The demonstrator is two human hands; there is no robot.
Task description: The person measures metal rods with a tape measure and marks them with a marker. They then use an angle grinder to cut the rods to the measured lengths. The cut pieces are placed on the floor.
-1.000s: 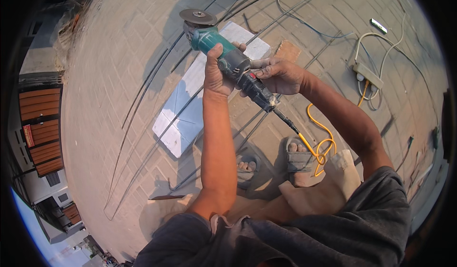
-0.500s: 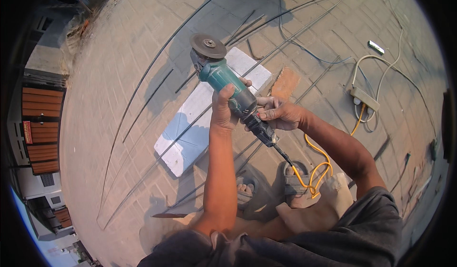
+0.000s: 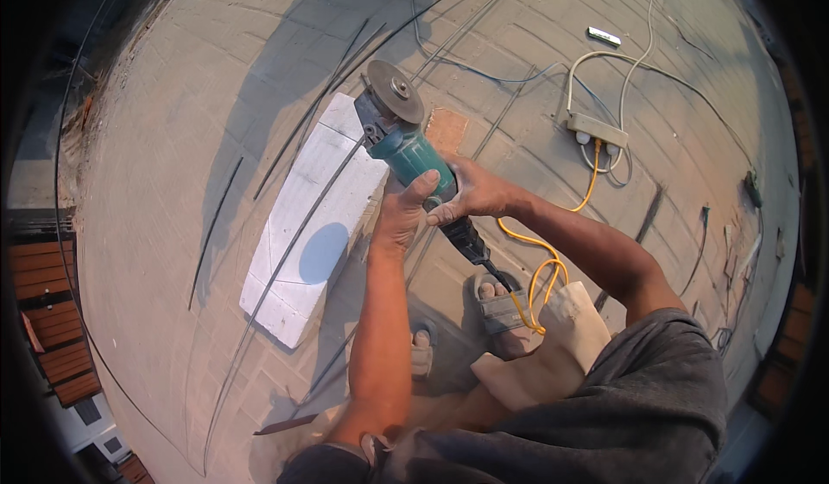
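My left hand (image 3: 401, 218) is wrapped round the lower body of a green and black angle grinder (image 3: 413, 158), its thumb pressed along the casing. From the other side my right hand (image 3: 473, 192) grips the same body, thumb near the left one. The grinder tilts up and to the left, its cutting disc (image 3: 395, 92) at the far end. Whether the disc spins, I cannot tell. Below it on the ground lies a white slab (image 3: 281, 298), with a thin dark metal rod (image 3: 304, 230) running lengthwise over it.
A yellow cord (image 3: 553, 246) loops from the grinder's tail past my sandalled feet (image 3: 496, 298) to a power strip (image 3: 596, 130) at the right. Several rods lie on the paving, including a short one (image 3: 216, 229) at the left. A reddish brick piece (image 3: 446, 128) sits beyond the slab.
My right hand has moved up from the grinder's rear handle onto its body. The view has turned, and the other person's hand at the top edge has gone from sight.
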